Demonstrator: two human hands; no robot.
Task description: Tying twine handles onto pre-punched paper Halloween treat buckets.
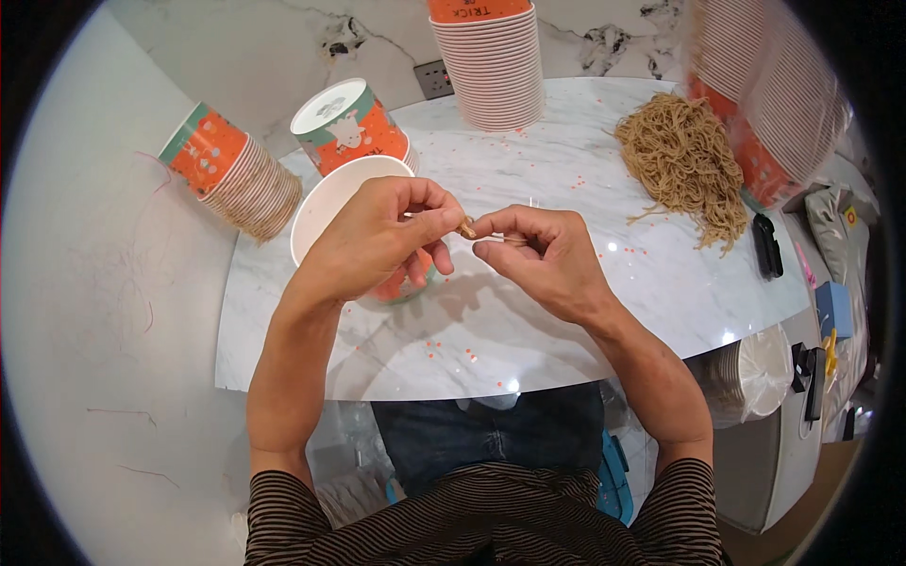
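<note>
Above the middle of the table, my left hand (363, 236) pinches a small tan bit of cord (466, 228) between thumb and forefinger, its other fingers curled loosely. My right hand (552, 259) meets it from the other side, thumb and forefinger closed at the cord's near end; a thin strand seems to run back into the palm. Just behind and below my left hand is a paper bucket (326, 203) with a white inside, partly hidden by that hand. A heap of tan cord (679, 156) lies at the right back of the table.
A lidded orange and green tub (344, 132) stands behind the bucket. Stacked paper buckets rise at the back (489, 71), with another stack tilted at left (231, 170) and bagged ones at right (788, 104). A black stapler-like object (767, 245) lies by the right edge. Orange confetti dots the marble tabletop (425, 363).
</note>
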